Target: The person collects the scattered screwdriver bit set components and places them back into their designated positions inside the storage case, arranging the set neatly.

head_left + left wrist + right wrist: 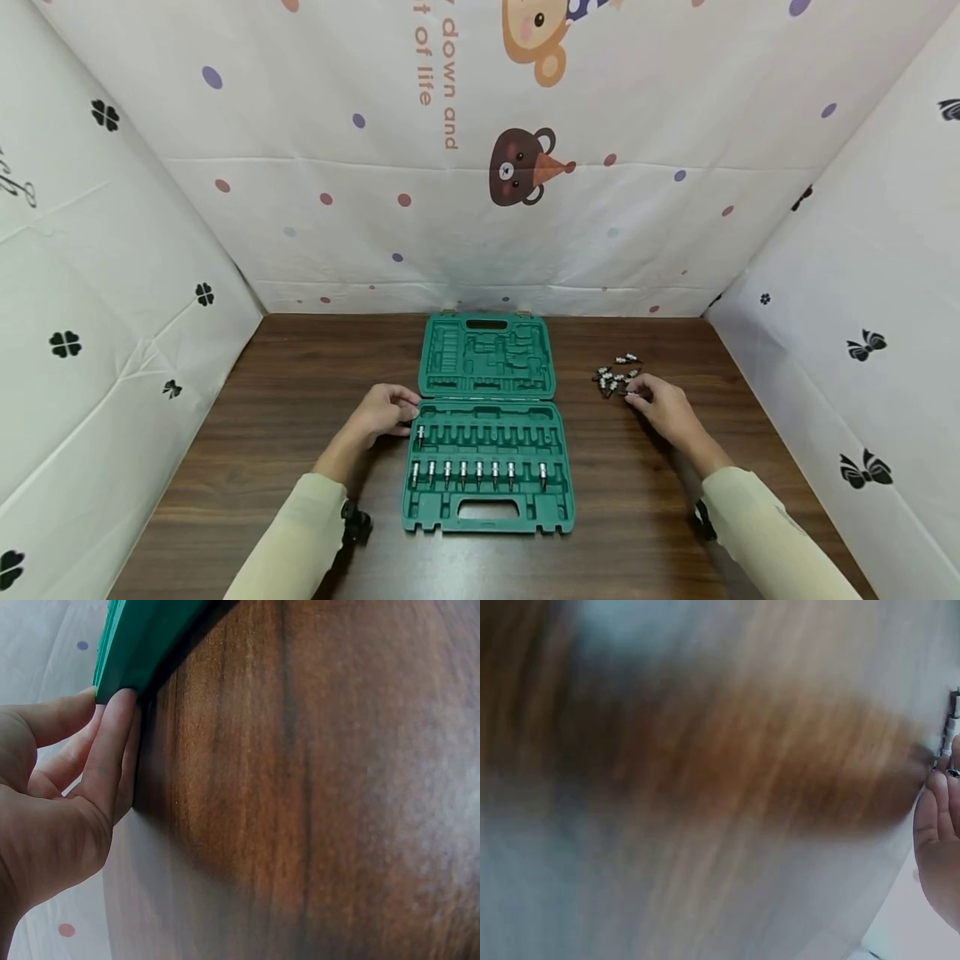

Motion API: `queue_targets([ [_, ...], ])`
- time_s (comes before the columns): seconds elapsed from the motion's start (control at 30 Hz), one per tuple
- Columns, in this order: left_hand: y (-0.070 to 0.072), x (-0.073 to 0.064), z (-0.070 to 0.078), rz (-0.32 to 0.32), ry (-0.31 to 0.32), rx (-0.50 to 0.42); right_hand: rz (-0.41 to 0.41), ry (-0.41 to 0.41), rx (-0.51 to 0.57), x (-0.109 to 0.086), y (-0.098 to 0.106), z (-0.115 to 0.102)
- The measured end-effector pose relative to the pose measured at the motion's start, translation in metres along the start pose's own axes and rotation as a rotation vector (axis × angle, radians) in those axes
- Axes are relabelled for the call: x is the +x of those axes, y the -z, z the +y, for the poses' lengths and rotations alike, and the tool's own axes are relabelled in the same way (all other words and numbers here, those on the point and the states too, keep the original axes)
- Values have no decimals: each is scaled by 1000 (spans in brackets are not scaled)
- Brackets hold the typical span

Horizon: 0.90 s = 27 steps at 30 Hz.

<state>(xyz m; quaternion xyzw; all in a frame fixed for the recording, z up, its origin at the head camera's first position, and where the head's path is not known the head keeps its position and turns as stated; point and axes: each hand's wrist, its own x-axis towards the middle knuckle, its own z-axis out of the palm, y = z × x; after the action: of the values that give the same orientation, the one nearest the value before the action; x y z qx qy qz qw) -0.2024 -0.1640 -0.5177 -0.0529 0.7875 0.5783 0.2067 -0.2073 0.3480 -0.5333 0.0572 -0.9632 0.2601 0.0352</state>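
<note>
A green plastic tool case (433, 507) lies unfolded on the wooden table, its molded lid (487, 383) laid back behind the base. A row of silver bit sockets (478, 473) stands in the front slots with one gap, and a single bit socket (421, 435) is at the left of the row behind. My left hand (381, 410) pinches the case's left edge near the hinge, thumb and fingertips at its corner in the left wrist view. Over at the right, my right hand (666, 408) pinches a small bit socket (954, 773) beside the loose pile (604, 380).
Two more loose bit sockets (627, 359) lie just behind the pile. Printed white cloth (450, 233) walls in the table at the back and both sides. The right wrist view is mostly blurred tabletop (780, 765).
</note>
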Motion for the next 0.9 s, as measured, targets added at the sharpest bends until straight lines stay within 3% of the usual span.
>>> queue_targets([
  [0.43,0,0,0,5,-5,6,47,53,78,-9,6,-23],
  [0.9,0,0,-1,6,-4,4,-79,106,198,-15,2,-59],
])
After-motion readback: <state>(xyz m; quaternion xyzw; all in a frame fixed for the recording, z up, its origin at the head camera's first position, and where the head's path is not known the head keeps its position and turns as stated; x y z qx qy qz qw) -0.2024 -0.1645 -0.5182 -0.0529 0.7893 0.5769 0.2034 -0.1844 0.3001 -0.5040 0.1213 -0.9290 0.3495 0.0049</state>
